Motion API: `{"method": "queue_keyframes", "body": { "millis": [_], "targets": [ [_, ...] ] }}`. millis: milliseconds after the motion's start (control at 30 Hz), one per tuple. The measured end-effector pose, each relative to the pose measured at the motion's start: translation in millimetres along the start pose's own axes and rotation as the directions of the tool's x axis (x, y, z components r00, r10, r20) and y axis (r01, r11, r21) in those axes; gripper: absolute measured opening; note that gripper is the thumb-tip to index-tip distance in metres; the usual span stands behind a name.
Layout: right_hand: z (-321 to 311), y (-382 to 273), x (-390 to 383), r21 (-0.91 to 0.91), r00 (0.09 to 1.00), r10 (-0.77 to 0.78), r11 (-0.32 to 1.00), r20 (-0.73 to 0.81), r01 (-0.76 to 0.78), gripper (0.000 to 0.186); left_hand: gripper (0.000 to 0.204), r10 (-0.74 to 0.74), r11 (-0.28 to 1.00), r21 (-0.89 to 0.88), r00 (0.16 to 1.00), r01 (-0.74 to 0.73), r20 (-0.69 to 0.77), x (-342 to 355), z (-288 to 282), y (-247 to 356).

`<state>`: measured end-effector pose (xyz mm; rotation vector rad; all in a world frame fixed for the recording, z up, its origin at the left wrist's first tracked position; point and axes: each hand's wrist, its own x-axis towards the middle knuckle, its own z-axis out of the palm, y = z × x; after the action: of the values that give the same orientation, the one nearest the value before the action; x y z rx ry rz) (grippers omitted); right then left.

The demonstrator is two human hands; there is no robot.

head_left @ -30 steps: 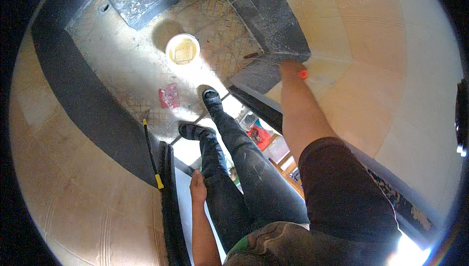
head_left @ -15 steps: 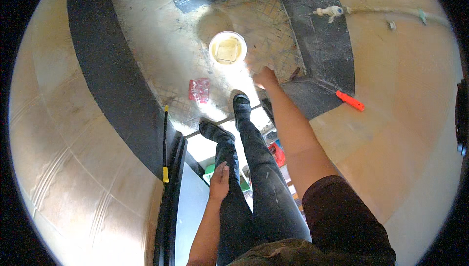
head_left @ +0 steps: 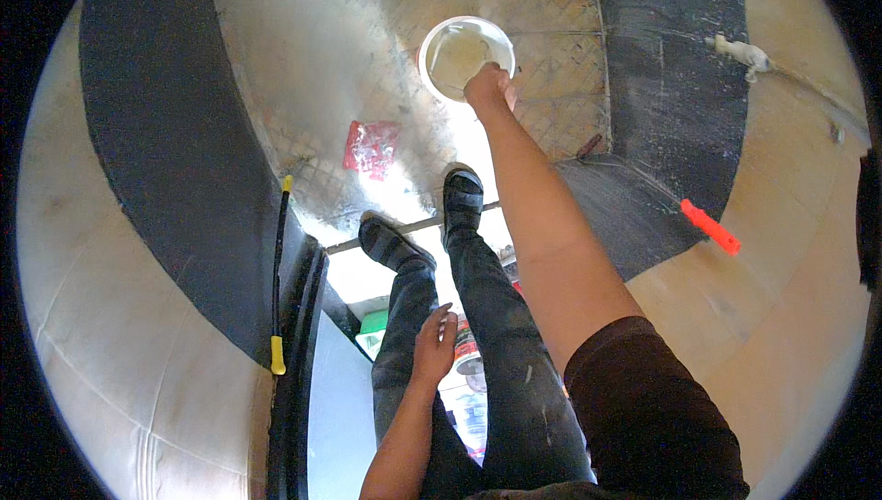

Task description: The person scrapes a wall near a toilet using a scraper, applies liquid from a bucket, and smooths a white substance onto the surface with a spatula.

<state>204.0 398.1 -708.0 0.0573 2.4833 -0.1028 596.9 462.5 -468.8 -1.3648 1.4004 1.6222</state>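
Clearly the right hand [head_left: 489, 86] is stretched far out to the white bucket [head_left: 464, 57] on the tiled floor at twelve o'clock, fingers curled over its near rim, though whether they truly clamp it I cannot tell; the left hand [head_left: 434, 346] rests open on the left thigh, holding nothing. From so long a reach a tug on one rim could tip the bucket and slop its pale contents, or pull the person off balance. Open floor lies toward ten o'clock around the red packet [head_left: 372, 147], while dark raised edging [head_left: 661, 86] crowds two o'clock.
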Motion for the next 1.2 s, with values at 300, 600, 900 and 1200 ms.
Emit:
{"method": "queue_keyframes", "body": {
  "millis": [300, 600, 900, 1200],
  "targets": [
    [4, -9, 0, -0.172, 0.998, -0.013, 0.985, 0.06, 0.023, 0.029, 0.037, 0.027, 0.993, -0.111, 0.999, -0.031, -0.04, 20, -1, -5],
    [-47, 86, 77, -0.422, 0.758, -0.561, 0.807, -0.332, 0.412, 0.05, 0.043, 0.014, 0.99, -0.138, 0.998, -0.007, 0.055, 29, 13, -25],
    [-20, 114, 206, -0.347, 0.77, -0.577, 0.805, -0.272, 0.481, 0.069, 0.04, 0.137, 0.991, -0.005, 0.986, -0.137, 0.097, 32, -46, 63],
    [33, 136, 247, -0.193, 0.826, -0.539, 0.839, -0.168, 0.508, 0.027, 0.044, 0.063, 0.964, -0.251, 0.993, -0.085, -0.096, 39, -81, 87]
  ]
}}
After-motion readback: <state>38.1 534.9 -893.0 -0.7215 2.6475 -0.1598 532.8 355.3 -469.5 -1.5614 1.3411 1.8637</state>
